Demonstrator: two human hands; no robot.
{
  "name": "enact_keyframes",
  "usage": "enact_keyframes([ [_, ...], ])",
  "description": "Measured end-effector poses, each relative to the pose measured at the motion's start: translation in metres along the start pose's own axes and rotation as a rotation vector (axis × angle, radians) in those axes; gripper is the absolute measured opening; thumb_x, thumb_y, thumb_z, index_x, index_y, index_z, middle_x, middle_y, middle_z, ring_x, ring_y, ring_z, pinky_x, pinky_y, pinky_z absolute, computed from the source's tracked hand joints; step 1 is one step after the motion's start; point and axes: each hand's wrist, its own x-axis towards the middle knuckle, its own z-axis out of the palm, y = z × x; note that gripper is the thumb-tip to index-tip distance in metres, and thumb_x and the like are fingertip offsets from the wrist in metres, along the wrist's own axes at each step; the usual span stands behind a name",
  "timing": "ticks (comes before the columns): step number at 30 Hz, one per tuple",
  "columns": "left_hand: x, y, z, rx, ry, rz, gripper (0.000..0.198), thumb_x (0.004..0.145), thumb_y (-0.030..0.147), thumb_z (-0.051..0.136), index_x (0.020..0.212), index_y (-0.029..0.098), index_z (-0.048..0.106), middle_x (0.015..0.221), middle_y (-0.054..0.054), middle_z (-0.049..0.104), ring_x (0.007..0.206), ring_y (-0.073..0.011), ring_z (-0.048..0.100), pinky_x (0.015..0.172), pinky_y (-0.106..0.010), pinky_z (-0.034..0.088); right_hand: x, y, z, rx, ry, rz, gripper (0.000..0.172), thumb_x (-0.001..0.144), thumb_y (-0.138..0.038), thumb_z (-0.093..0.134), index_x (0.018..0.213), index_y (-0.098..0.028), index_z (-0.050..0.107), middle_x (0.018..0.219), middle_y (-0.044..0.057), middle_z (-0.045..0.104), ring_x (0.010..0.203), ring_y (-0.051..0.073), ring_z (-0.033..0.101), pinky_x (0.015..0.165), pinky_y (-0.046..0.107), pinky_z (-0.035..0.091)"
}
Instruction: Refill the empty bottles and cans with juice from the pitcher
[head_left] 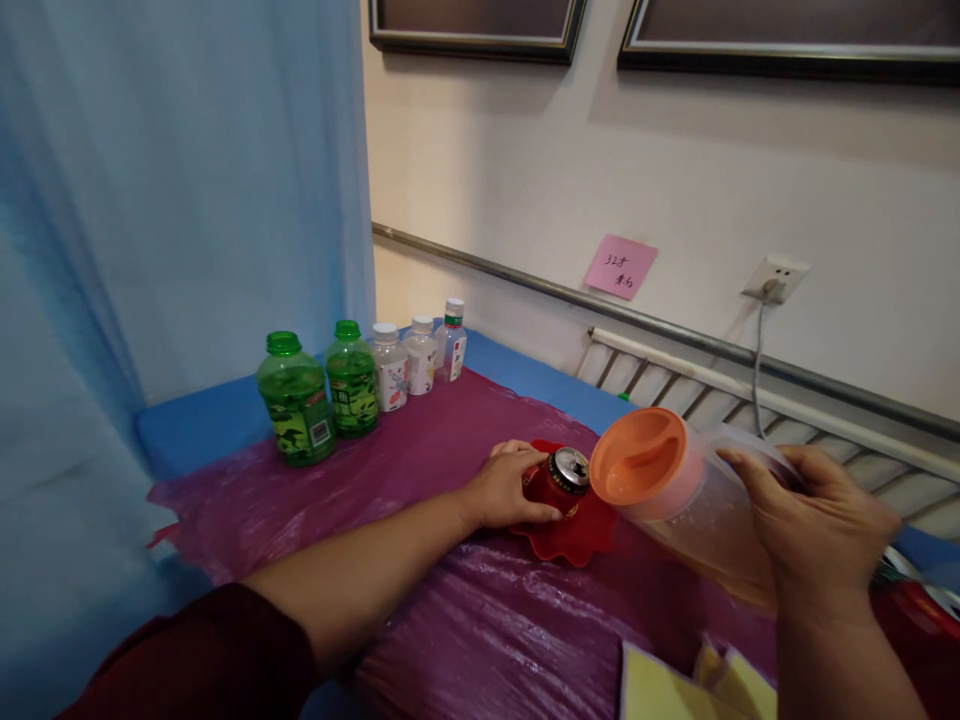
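My left hand [517,487] is wrapped round a red drink can [559,485], which stands with its opened top up on a red wavy-edged mat [574,540]. In my right hand [817,510] is a clear plastic pitcher [712,530] with an orange lid [641,455]. The pitcher is tilted towards the can, its lid close beside the can's top. Some liquid shows along the pitcher's lower side. Whether any liquid flows between them I cannot tell.
Two green bottles [296,400] and several white-capped bottles [390,370] stand in a row at the back left. Purple plastic sheeting [450,610] covers the table. Yellow cloths [667,685] lie at the front. A radiator [675,380] and a plugged-in cable [759,370] are at the right wall.
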Motion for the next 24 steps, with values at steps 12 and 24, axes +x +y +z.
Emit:
enact_keyframes([
  [12, 0.0003, -0.0040, 0.0010, 0.028, -0.013, 0.026, 0.075, 0.063, 0.060, 0.088, 0.129, 0.031, 0.069, 0.121, -0.006, 0.070, 0.120, -0.0344, 0.056, 0.108, -0.048, 0.038, -0.0004, -0.0009, -0.0021, 0.014, -0.020, 0.028, 0.060, 0.076, -0.081, 0.062, 0.067, -0.021, 0.066, 0.056, -0.002, 0.053, 0.056, 0.014, 0.048, 0.058, 0.030, 0.034],
  [24, -0.0002, -0.0033, 0.0014, 0.021, -0.015, 0.016, 0.075, 0.062, 0.060, 0.088, 0.129, 0.031, 0.069, 0.122, -0.006, 0.070, 0.119, -0.0338, 0.056, 0.108, -0.047, 0.038, -0.0009, -0.0010, -0.0025, 0.013, -0.009, 0.025, 0.059, 0.077, -0.079, 0.062, 0.068, -0.021, 0.065, 0.055, -0.002, 0.052, 0.057, 0.014, 0.048, 0.058, 0.029, 0.034],
])
